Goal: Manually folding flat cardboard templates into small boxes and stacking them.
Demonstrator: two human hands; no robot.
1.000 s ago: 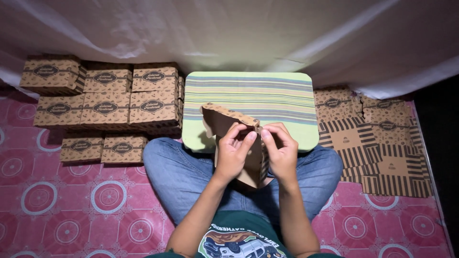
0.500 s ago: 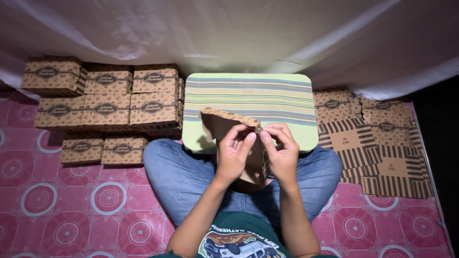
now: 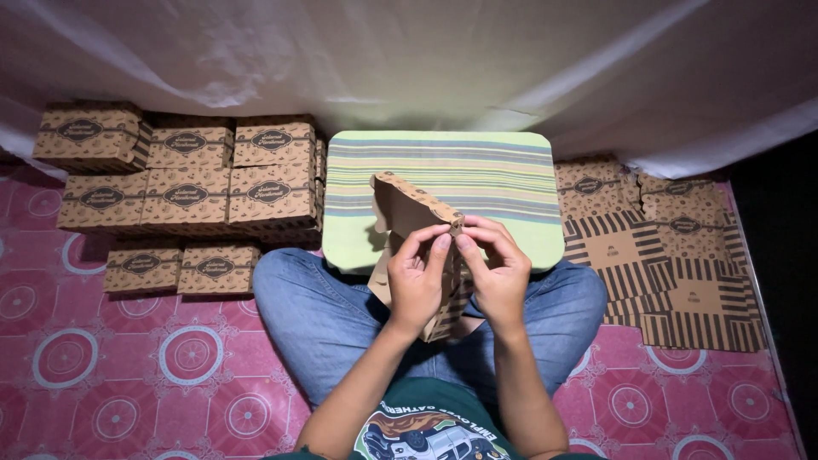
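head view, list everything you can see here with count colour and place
half-folded box: 1, brown patterned card, held upright over the lap
tray table: 1, green striped, in front of the knees
finished boxes: about nine, brown, stacked on the person's left
flat box blanks: a pile, brown striped, on the person's right
floor mat: 1, pink with circles, underneath
white sheet: 1, behind everything
left hand: 1, pinching the box's flap
right hand: 1, pinching the same flap
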